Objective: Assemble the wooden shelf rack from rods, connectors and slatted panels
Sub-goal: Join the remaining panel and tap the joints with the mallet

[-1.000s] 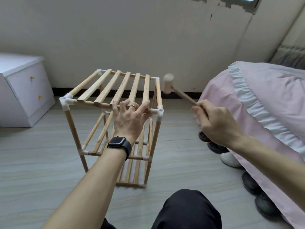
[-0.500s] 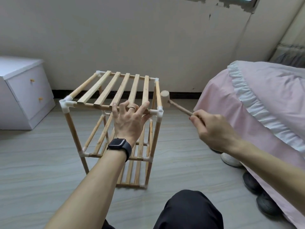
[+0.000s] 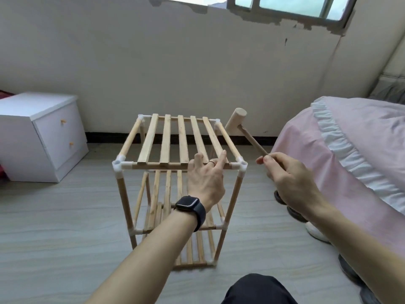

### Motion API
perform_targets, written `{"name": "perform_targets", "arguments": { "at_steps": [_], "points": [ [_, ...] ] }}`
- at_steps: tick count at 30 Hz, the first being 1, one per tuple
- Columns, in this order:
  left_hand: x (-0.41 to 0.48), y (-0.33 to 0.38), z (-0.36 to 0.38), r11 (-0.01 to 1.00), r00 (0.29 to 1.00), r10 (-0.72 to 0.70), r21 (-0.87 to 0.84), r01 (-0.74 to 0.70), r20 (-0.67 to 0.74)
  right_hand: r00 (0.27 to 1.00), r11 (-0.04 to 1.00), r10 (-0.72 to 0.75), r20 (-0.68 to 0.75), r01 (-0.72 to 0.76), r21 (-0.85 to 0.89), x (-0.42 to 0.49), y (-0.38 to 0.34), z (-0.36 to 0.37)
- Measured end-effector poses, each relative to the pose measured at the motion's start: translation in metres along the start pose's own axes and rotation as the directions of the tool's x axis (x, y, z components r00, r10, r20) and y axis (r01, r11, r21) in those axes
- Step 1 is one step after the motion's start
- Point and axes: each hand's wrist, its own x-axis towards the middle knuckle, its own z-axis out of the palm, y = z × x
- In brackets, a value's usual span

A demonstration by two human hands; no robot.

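Observation:
The wooden shelf rack (image 3: 166, 139) stands upright on the floor, three slatted tiers joined by rods and white corner connectors (image 3: 241, 164). My left hand (image 3: 206, 178), with a ring and a black watch on the wrist, rests with spread straight fingers on the front rail of the top panel, near the front right corner. My right hand (image 3: 289, 183) grips the handle of a small wooden mallet (image 3: 237, 122). The mallet head is raised beside the rack's back right connector (image 3: 217, 122), just to its right.
A white two-drawer cabinet (image 3: 43, 137) stands at the left against the wall. A bed with a pink ruffled cover (image 3: 341, 154) fills the right side, with several shoes (image 3: 315, 231) on the floor beside it. My dark-clad knee (image 3: 258, 288) shows at the bottom.
The mallet head went down to the front right connector, then rose and moved back toward the far right corner. My head lifted, so the window shows. My left hand stayed on the top rail.

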Motion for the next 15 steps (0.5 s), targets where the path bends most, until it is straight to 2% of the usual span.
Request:
{"name": "perform_targets", "arguments": {
  "at_steps": [3, 5, 7, 8, 9, 10, 11, 12, 13, 14, 15],
  "points": [
    [-0.003, -0.014, -0.027, 0.989, 0.989, 0.147, 0.016, -0.148, 0.032, 0.997, 0.986, 0.046, 0.062, -0.056, 0.156, 0.003, -0.007, 0.019],
    [-0.011, -0.041, -0.048, 0.965, 0.963, 0.257, 0.064, -0.252, -0.081, 0.994, 0.976, 0.031, 0.109, -0.053, 0.211, 0.001, -0.012, 0.036],
    [-0.026, -0.077, -0.063, 0.961, 0.921, 0.278, 0.072, -0.268, -0.273, 0.986, 0.958, -0.019, 0.164, -0.028, 0.284, -0.002, -0.02, 0.054],
    [-0.036, -0.097, -0.068, 0.977, 0.905, 0.207, 0.022, -0.214, -0.372, 0.98, 0.95, -0.055, 0.194, -0.009, 0.313, -0.004, -0.025, 0.064],
    [-0.047, -0.117, -0.069, 0.99, 0.893, 0.069, -0.078, -0.115, -0.444, 0.971, 0.942, -0.09, 0.221, 0.012, 0.334, -0.005, -0.03, 0.073],
    [-0.059, -0.135, -0.068, 0.973, 0.881, -0.123, -0.228, 0.018, -0.457, 0.961, 0.939, -0.123, 0.248, 0.032, 0.342, -0.006, -0.036, 0.082],
    [-0.071, -0.15, -0.065, 0.907, 0.859, -0.321, -0.391, 0.158, -0.398, 0.949, 0.941, -0.149, 0.278, 0.049, 0.335, -0.006, -0.04, 0.091],
    [-0.081, -0.162, -0.059, 0.803, 0.839, -0.472, -0.526, 0.28, -0.273, 0.935, 0.947, -0.164, 0.313, 0.06, 0.317, -0.005, -0.046, 0.1],
    [-0.089, -0.171, -0.051, 0.694, 0.831, -0.546, -0.616, 0.373, -0.111, 0.92, 0.956, -0.174, 0.35, 0.072, 0.286, -0.003, -0.05, 0.108],
    [-0.095, -0.177, -0.042, 0.607, 0.834, -0.551, -0.671, 0.426, 0.031, 0.906, 0.965, -0.182, 0.383, 0.09, 0.245, -0.001, -0.055, 0.117],
    [-0.099, -0.179, -0.034, 0.557, 0.844, -0.526, -0.706, 0.437, 0.107, 0.894, 0.973, -0.187, 0.408, 0.112, 0.201, 0.0, -0.059, 0.126]
  ]
}}
